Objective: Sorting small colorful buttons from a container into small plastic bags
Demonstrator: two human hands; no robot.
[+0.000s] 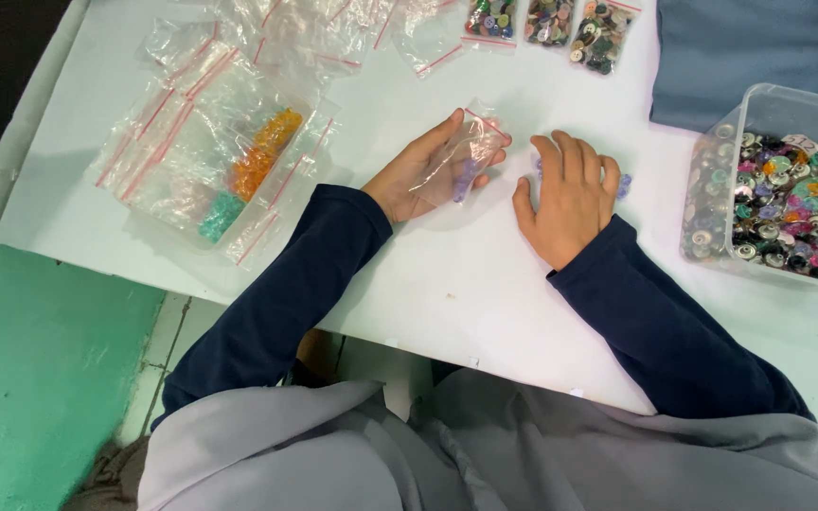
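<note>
I work at a white table (447, 274). On my left side lies a heap of empty clear zip bags (191, 123), and under them stands a clear tray (229, 180) with orange and green buttons. At the far edge more empty bags (333, 28) are spread, and just beside them three small filled bags of mixed buttons (546, 24) lie in a row. On my right stands a clear plastic box (778, 189) full of buttons in many colours. Behind it a folded blue cloth (740, 52) lies on the table. Some small pale violet buttons (625, 185) lie near the middle.
</note>
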